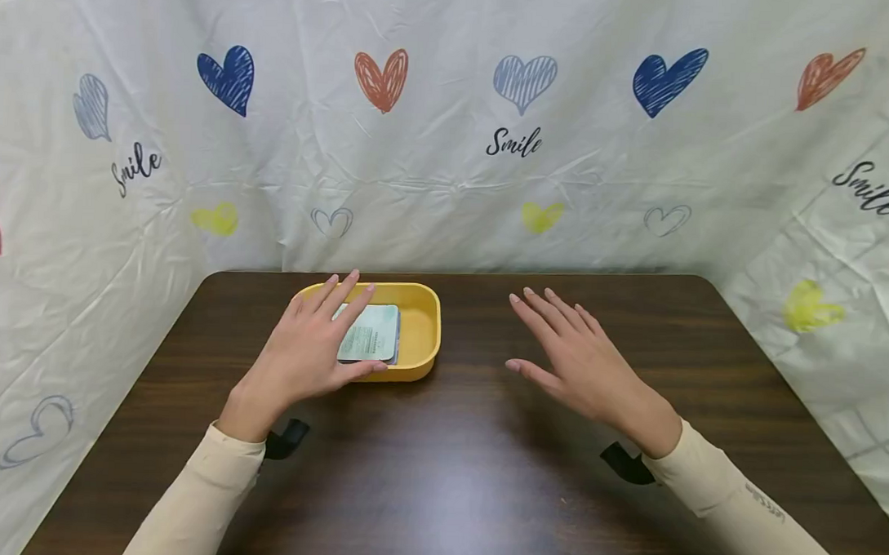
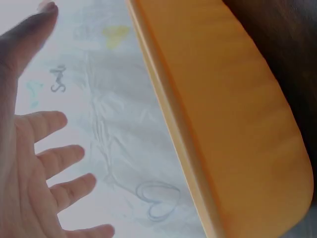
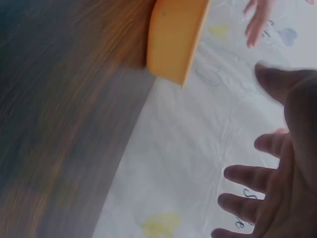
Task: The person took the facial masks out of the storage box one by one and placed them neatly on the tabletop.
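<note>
A yellow rectangular tub (image 1: 422,330) stands toward the back left of the table. Inside it lies a flat pack with a pale green printed face (image 1: 375,332), partly hidden by fingers; its kind cannot be made out. My left hand (image 1: 306,346) hovers over the tub's left part with fingers spread and holds nothing. In the left wrist view the tub's outer wall (image 2: 233,119) fills the right side, apart from the hand. To the right of the tub, my right hand (image 1: 581,360) is held above the table, fingers straight and nothing in them.
The dark wooden table (image 1: 438,457) has rounded far corners. Behind it and along both sides hangs a white cloth (image 1: 434,155) printed with hearts and the word "Smile". Black straps (image 1: 284,439) show at both wrists.
</note>
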Demonstrator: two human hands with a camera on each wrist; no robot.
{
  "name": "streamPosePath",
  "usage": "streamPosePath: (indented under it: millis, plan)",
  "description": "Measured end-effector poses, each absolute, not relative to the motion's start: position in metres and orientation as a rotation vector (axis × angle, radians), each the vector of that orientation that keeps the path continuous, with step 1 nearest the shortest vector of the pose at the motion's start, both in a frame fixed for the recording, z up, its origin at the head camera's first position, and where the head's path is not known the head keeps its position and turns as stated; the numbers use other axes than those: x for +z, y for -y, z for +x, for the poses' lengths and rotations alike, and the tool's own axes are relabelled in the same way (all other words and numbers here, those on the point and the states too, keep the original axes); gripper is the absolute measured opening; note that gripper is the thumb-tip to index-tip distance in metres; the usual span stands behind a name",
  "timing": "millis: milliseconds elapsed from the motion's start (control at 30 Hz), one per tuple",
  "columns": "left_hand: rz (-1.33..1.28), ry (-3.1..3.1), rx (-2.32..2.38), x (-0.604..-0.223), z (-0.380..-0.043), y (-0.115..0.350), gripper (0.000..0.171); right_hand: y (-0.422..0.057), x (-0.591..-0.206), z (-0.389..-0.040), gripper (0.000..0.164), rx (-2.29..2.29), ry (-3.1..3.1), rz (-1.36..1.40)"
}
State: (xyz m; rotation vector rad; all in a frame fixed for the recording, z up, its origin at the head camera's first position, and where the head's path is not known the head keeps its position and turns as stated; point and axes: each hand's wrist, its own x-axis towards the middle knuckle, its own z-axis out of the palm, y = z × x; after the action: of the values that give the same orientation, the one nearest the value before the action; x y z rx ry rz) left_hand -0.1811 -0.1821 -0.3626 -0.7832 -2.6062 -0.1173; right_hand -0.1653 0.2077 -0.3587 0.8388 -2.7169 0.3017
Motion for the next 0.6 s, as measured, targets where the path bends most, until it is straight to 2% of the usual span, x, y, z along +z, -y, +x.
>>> streamPosePath:
  millis: [200,600]
  plan:
    - [-0.709,2.733,-0.312,-0.357,-0.181,0.202,0.091,-0.205,-0.35,-0.166,0.076,0.589,2.693,0.849]
    - [-0.513,2.771,-0.669,-0.366,-0.189,0.246,0.059,-0.185,-0.339,-0.177,0.058,1.135,2.701,0.82]
